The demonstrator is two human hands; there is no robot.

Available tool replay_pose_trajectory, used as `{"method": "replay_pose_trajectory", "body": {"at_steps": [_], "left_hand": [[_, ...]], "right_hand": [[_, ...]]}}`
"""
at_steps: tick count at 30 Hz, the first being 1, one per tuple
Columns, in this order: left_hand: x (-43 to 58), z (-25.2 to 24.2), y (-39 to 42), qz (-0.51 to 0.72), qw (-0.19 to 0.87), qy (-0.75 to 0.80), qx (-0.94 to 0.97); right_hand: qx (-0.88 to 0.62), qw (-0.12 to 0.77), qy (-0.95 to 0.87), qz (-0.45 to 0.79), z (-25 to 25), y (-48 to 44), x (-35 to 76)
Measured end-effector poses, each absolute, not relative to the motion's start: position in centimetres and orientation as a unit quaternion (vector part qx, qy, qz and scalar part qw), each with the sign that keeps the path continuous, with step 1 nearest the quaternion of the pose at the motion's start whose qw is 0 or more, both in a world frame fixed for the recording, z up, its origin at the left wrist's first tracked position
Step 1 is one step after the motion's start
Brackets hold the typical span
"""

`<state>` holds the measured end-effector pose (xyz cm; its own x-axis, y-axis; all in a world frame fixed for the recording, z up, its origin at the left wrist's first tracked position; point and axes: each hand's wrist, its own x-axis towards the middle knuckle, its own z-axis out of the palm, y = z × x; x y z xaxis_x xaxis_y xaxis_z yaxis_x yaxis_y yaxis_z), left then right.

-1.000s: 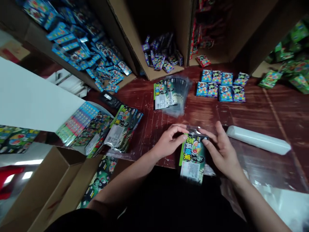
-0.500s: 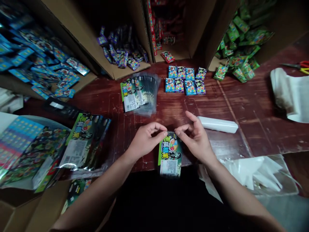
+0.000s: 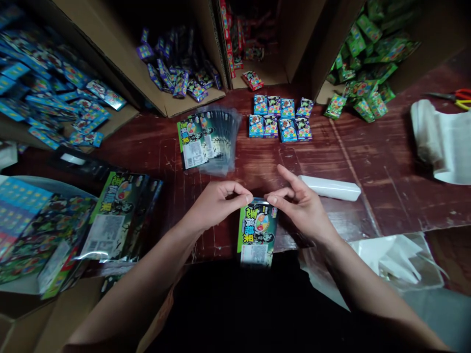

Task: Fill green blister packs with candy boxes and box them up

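Note:
Between my hands, a dark green printed candy pouch (image 3: 257, 233) lies near the table's front edge, its top end toward the boxes. My left hand (image 3: 219, 203) pinches the pouch's upper left corner between thumb and fingers. At the upper right corner, my right hand (image 3: 301, 203) grips with thumb and bent fingers, the index finger raised clear. Beyond my hands are a fanned stack of similar pouches (image 3: 196, 139) and two rows of small blue and purple candy boxes (image 3: 287, 128).
Cardboard boxes stand along the back, holding blue packs (image 3: 77, 105), purple packs (image 3: 180, 83), red packs (image 3: 252, 80) and green packs (image 3: 355, 93). More pouches (image 3: 119, 196) lie at left. A white bar-shaped piece (image 3: 331, 188), clear plastic bag (image 3: 393, 262) and scissors (image 3: 461, 98) are at right.
My hands hold nearly the same pose at the pouch's top end, where a pale edge now shows between the fingers. The whole view has shifted slightly.

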<state>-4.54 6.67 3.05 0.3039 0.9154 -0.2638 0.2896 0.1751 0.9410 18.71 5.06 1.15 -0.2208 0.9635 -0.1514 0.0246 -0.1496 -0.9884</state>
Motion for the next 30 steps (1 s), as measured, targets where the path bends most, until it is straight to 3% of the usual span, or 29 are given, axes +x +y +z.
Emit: {"method": "replay_pose_trajectory", "body": {"at_steps": [6, 10, 17, 23, 30], "left_hand": [[-5.0, 2.9, 6.4, 0.293, 0.608, 0.451, 0.584], [-4.7, 2.5, 5.9, 0.307, 0.632, 0.432, 0.565], [-4.7, 2.0, 5.5, 0.335, 0.594, 0.421, 0.598], [-4.1, 2.0, 4.9, 0.324, 0.542, 0.449, 0.633], [-3.4, 2.0, 4.2, 0.304, 0.545, 0.461, 0.631]], "right_hand": [[-0.447, 0.367, -0.661, 0.477, 1.5, 4.0, 20.3], [-0.462, 0.367, -0.574, 0.568, 2.3, 4.8, 20.4], [-0.419, 0.308, -0.636, 0.571, 3.1, 5.0, 21.3], [-0.419, 0.321, -0.728, 0.437, 5.1, 6.1, 22.0], [-0.397, 0.244, -0.754, 0.464, 5.5, 7.0, 20.0]]}}
